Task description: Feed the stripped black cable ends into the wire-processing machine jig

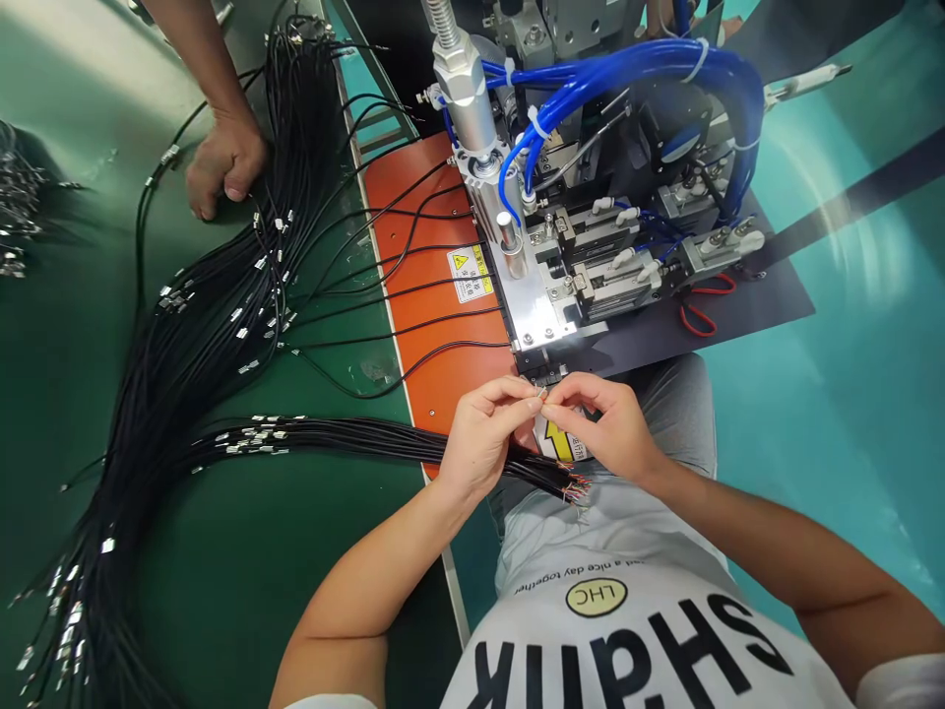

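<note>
My left hand and my right hand meet fingertip to fingertip just below the machine's front jaw. Both pinch the thin stripped end of a wire between them. A bundle of black cables runs from the green bench under my left hand, and its coloured stripped ends lie over my lap. Several single black wires cross the orange plate toward the machine.
A crimping machine with blue air hoses and a silver cylinder stands ahead. A large heap of black cables with metal terminals covers the green bench. Another person's hand rests on that heap at upper left.
</note>
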A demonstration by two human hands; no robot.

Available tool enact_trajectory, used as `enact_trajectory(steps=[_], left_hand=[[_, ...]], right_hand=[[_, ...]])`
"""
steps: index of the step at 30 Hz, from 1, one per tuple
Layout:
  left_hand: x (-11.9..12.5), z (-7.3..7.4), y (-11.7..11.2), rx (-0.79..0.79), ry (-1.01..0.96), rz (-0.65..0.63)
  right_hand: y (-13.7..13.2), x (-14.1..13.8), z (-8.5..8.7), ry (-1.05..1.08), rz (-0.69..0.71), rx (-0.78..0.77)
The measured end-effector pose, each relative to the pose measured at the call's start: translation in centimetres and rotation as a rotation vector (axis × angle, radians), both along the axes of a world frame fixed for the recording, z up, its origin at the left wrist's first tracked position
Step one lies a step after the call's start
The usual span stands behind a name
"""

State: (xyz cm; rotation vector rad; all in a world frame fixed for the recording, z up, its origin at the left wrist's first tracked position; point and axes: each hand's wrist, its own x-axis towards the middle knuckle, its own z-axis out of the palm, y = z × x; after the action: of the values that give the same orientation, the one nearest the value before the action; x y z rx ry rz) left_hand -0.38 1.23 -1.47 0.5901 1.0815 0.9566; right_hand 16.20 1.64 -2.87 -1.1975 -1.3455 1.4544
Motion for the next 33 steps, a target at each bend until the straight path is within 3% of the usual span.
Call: enact_trajectory(steps=[7, 14, 18, 22, 24, 27, 33], left_hand=[[0.6, -0.3, -0.5, -0.014, 0.016, 0.097], [0.8, -0.1, -0.3, -0.076, -0.028, 0.156], [1.0, -0.3, -0.6, 0.028, 0.115, 0.16], [1.0, -0.4, -0.8, 0.143, 0.227, 0.113], [0.8, -0.3, -0.7, 0.109, 0.193, 0.078], [0.7, -0.1, -0.5, 0.083, 0.163, 0.041], [1.0, 0.0, -0.6, 0.04, 0.169, -0.015]], right_hand=[[-0.6, -1.1, -0.2, -0.089, -0.088, 0.124], [-0.8, -1.9, -0.1, -0.451, -0.115, 0.501], [-1.0, -2.0, -0.6, -0.55, -0.14, 0.634], [-0.9, -0.9, -0.2, -0.511, -0.057, 0.544], [-0.5, 0.2, 0.2, -0.424, 0.013, 0.407], [0.4, 1.5, 0.8, -0.252, 0.004, 0.196], [1.1, 1.3, 0.5, -0.089, 0.016, 0.066]])
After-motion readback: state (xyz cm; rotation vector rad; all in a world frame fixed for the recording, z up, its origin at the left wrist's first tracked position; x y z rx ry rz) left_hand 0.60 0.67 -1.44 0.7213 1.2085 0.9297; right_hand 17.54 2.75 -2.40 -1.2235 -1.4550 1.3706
